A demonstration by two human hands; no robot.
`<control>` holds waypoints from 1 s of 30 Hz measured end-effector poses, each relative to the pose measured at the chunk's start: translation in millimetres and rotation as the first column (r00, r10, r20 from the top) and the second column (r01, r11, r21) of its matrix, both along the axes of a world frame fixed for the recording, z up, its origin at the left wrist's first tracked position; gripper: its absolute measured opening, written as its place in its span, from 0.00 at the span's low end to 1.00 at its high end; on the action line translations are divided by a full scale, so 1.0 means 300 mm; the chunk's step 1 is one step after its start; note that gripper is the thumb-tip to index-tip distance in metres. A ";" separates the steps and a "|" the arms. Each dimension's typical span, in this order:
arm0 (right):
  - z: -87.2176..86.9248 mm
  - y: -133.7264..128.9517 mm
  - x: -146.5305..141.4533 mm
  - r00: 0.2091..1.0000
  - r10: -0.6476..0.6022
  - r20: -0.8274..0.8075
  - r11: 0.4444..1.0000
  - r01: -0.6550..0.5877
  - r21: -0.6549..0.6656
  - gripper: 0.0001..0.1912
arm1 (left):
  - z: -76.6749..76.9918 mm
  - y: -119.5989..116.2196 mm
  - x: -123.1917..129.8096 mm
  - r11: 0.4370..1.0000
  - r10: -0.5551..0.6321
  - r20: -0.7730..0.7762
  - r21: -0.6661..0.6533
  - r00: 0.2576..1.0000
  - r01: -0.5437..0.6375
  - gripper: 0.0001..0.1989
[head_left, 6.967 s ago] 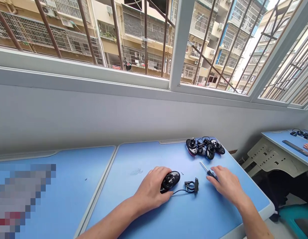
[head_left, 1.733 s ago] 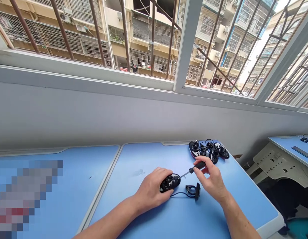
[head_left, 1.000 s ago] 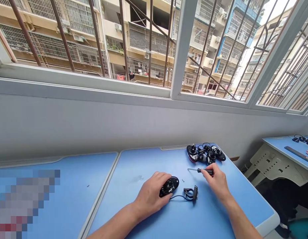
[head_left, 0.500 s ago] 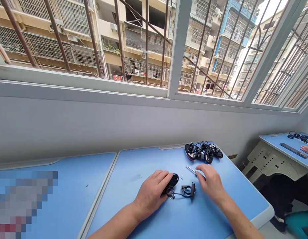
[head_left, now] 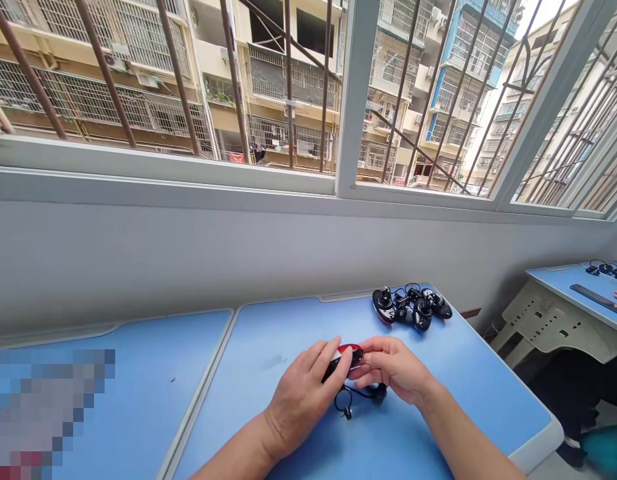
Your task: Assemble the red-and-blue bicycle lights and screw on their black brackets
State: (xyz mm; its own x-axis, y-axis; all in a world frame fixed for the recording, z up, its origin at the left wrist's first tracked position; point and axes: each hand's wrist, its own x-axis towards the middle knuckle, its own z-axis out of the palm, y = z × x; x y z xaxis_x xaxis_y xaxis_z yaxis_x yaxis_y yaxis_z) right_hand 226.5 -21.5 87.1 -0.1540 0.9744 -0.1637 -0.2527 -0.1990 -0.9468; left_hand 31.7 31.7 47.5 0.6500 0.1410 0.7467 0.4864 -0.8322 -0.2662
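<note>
Red-and-black housing [head_left: 349,353] lies clamped between fingers of left hand [head_left: 302,407] and right hand [head_left: 388,367].

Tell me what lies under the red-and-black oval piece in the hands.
Below the red-and-black oval piece, held by the left hand and right hand, a black cable with a small loop and a black clip lie on the blue desk. The hands hide the piece's underside.

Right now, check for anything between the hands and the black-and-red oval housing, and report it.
Nothing visible: the left hand and right hand both touch the housing directly; the black cable lies below.
</note>
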 end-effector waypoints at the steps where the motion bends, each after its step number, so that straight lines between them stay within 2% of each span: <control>1: 0.000 -0.004 0.002 1.000 0.002 -0.003 1.000 -0.002 0.002 0.19 | -0.002 -0.002 0.004 1.000 0.015 0.003 -0.003 1.000 -0.015 0.22; 3: -0.004 -0.011 0.005 1.000 -0.001 0.023 1.000 0.000 0.014 0.19 | -0.006 -0.007 0.012 0.997 0.016 0.017 -0.072 1.000 -0.015 0.23; 5: -0.010 -0.014 0.005 0.998 -0.020 0.058 0.999 0.019 0.028 0.20 | -0.006 -0.015 0.018 0.973 -0.018 0.046 -0.228 0.999 0.028 0.26; 8: -0.015 -0.017 0.006 0.995 -0.056 0.079 0.998 0.053 0.038 0.21 | 0.007 -0.030 0.019 0.874 -0.087 0.107 -0.469 0.990 0.127 0.30; 11: -0.010 -0.021 0.009 0.996 -0.057 0.073 0.997 0.054 0.049 0.21 | 0.029 -0.037 0.014 0.807 -0.147 0.170 -0.549 0.975 0.217 0.33; 15: 0.001 -0.032 0.008 0.998 -0.045 0.043 0.997 0.042 0.060 0.22 | 0.047 -0.031 0.009 0.795 -0.181 0.218 -0.542 0.959 0.273 0.37; 19: -0.001 -0.040 0.003 0.998 -0.067 0.005 0.997 0.067 0.043 0.24 | 0.032 -0.022 0.004 0.847 -0.188 0.186 -0.466 0.964 0.255 0.35; 24: -0.006 -0.042 0.000 0.996 -0.086 -0.013 0.996 0.087 0.036 0.25 | 0.009 -0.016 -0.005 0.938 -0.169 0.090 -0.292 0.982 0.188 0.36; 27: -0.004 -0.042 0.001 0.996 -0.085 -0.004 0.996 0.085 0.035 0.23 | 0.008 -0.013 -0.006 0.956 -0.160 0.074 -0.238 0.984 0.173 0.37; 30: -0.002 -0.042 0.000 0.995 -0.101 0.007 0.995 0.101 0.027 0.21 | 0.004 -0.011 -0.006 0.956 -0.143 0.083 -0.248 0.986 0.160 0.38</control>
